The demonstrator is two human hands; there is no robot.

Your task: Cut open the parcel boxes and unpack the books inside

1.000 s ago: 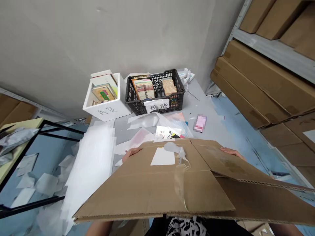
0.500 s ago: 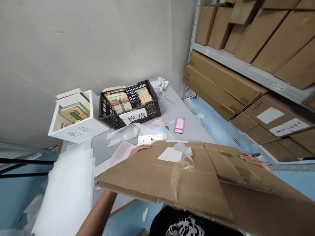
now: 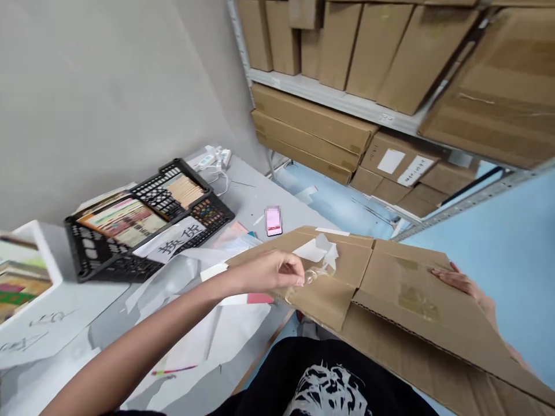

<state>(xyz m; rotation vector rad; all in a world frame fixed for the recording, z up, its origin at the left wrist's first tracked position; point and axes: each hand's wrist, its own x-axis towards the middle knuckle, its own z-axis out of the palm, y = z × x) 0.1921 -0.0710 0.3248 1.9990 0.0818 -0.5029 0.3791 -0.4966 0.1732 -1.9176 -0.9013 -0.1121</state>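
Observation:
A flattened cardboard box (image 3: 403,266) lies across the front of my body, tilted, with one flap edge lifted off the panel below. My left hand (image 3: 284,270) reaches over its left part, thumb and fingers pinched on a crumpled strip of clear packing tape (image 3: 313,275). Beside the tape, a white paper label (image 3: 310,249) is partly peeled up. At the box's right side my right hand (image 3: 462,286) grips the cardboard, fingers lying on the top face and the thumb hidden.
A phone (image 3: 273,221) rests on the grey table (image 3: 243,193). Behind my left arm stand a black crate (image 3: 208,222) of books and a white box (image 3: 47,312) of books. Plastic wrap and papers lie nearby. Cardboard cartons (image 3: 312,124) fill the metal shelf (image 3: 329,98).
My left hand has left the box's left edge and now pinches the tape on top. The view has turned right, and the box has shifted closer to the shelf side.

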